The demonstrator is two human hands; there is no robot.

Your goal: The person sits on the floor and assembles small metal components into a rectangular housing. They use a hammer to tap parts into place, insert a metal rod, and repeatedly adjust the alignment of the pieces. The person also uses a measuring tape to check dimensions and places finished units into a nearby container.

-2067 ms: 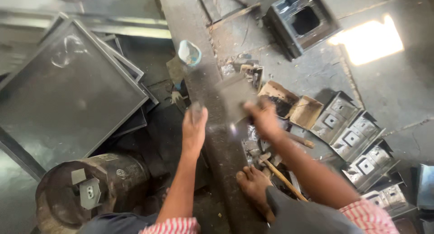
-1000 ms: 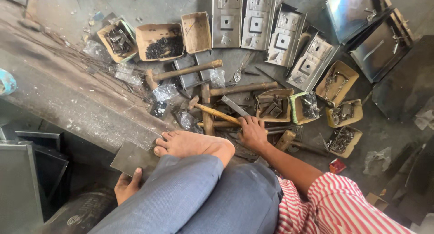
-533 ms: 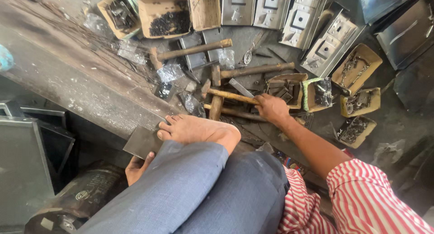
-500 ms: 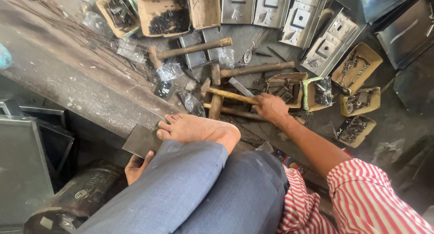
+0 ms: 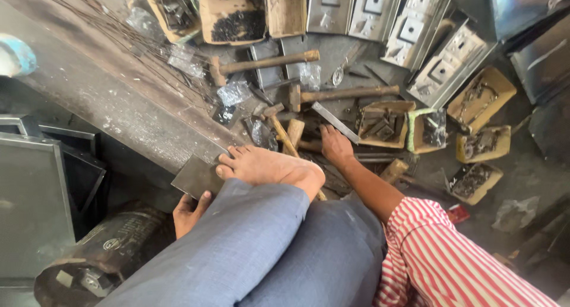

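- Metal plate [image 5: 198, 176]: small, flat, grey sheet, likely stiff, light, sharp-edged. Your left hand [image 5: 189, 213] grips its near corner from beneath, fingers curled; take it by the flat faces, not the edges. Your bare foot [image 5: 267, 167] presses beside it.
- Right hand [image 5: 335, 145]: fingers lowered among the wooden-handled hammers [image 5: 297, 135]; grip cannot be told.
- Change: half a second ago this hand lay farther right; the plate is unmoved.

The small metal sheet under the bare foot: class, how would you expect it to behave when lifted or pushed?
The small metal sheet looks flat and thin, so it is probably stiff yet light. Its smooth grey face suggests it could slide on the steel beam, perhaps why the foot presses it while the left hand grips its edge. Being flat, it should not roll.
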